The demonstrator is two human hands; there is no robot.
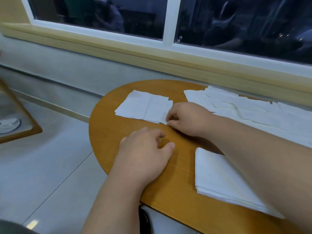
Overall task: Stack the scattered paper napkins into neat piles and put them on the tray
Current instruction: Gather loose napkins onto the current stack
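Straight ahead, a rounded wooden table (128,166) stands against a wall under a dark window (101,12) with a white frame and a pale wooden sill (118,53). Toward the far side of the table lies a small pile of napkins (143,107), white and slightly fanned, its edges uneven. The right hand (187,119) reaches across to that pile's near right corner, thumb and forefinger curled and pinching the corner. The left hand (145,149) rests palm down on bare wood just in front of the pile, fingers loosely curled and holding nothing. Along the far right, close to the wall, loose napkins (236,107) lie spread and overlapping in an untidy layer. Nearer the person, on the right, sits a neat stack (217,179) of napkins, squared up; the right forearm crosses above it and hides its right side. At the left edge, well apart from the table, is a wooden-framed board (23,119) with a white round object (8,125) on it; whether this is the tray cannot be told. Pale floor tiles (50,166) fill the lower left.
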